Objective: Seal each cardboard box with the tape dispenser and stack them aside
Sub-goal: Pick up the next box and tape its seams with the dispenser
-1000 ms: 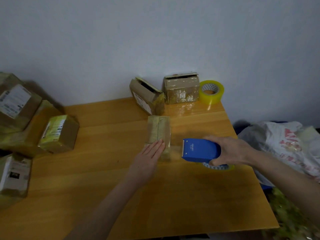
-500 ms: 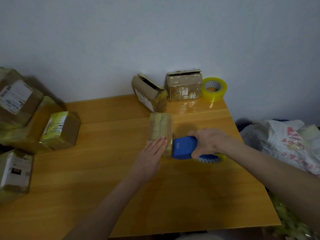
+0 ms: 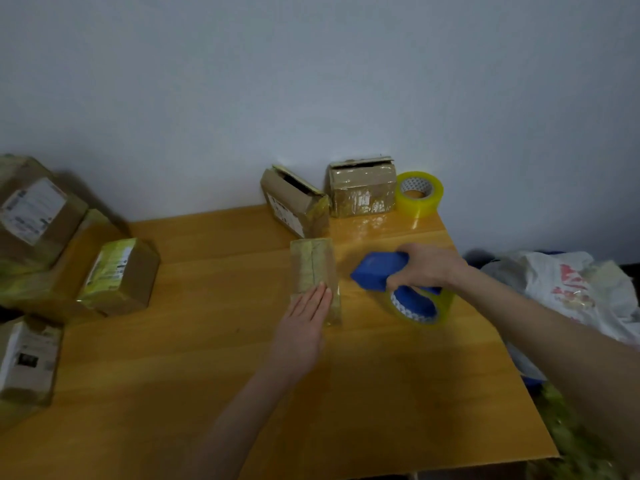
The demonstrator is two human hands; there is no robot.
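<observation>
The small cardboard box (image 3: pixel 313 268) is pinned to the tabletop (image 3: pixel 207 341) under the left hand (image 3: pixel 304 323), whose fingers (image 3: pixel 317 297) lie flat and spread on its near end — no grasp is formed. Its long axis runs straight away from those fingers. The tape dispenser (image 3: pixel 388 275) is gripped by the closed right hand (image 3: pixel 424 266), just right of the box and apart from it — this hand is judged better placed for any further strip.

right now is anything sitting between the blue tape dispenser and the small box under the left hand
Nothing visible. The blue tape dispenser, gripped by the right hand, sits just right of the small taped cardboard box, with only bare wooden table in the gap. The left hand rests flat on the box's near end.
</observation>
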